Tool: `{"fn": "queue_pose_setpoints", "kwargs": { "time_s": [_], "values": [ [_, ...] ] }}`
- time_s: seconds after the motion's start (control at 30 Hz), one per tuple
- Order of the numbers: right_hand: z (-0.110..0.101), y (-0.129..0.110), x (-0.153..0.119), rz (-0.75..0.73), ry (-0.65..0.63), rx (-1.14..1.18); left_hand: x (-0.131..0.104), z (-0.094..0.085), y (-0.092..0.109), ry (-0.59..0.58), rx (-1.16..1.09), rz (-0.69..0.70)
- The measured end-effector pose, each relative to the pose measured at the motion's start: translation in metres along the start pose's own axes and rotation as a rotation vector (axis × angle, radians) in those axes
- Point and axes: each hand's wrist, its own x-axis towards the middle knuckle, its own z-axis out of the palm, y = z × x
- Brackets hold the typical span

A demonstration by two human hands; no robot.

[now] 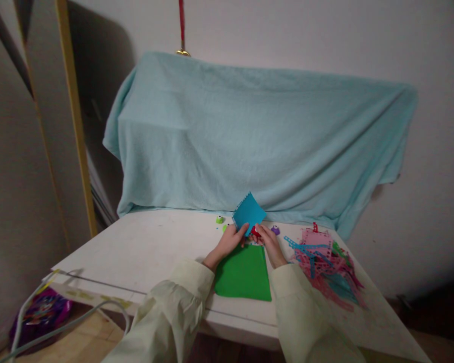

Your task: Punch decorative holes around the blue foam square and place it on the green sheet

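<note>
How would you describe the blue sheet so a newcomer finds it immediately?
Start at the pale blue blanket behind the white table and drop to the blanket's lower edge. There the bright blue sheet shows, one corner up, just above the left hand and right hand. Its toothed upper-left edge sets it apart from the green sheet lying below.
</note>
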Motion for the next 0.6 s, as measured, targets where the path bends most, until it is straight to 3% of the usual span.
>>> {"fn": "queue_pose_setpoints", "kwargs": {
  "time_s": [0.6],
  "values": [
    [0.0054, -0.0040, -0.0027, -0.004, 0.048, 0.096, -0.0020, 0.0019, 0.0030, 0.061, 0.031, 0.027]
  ]
}}
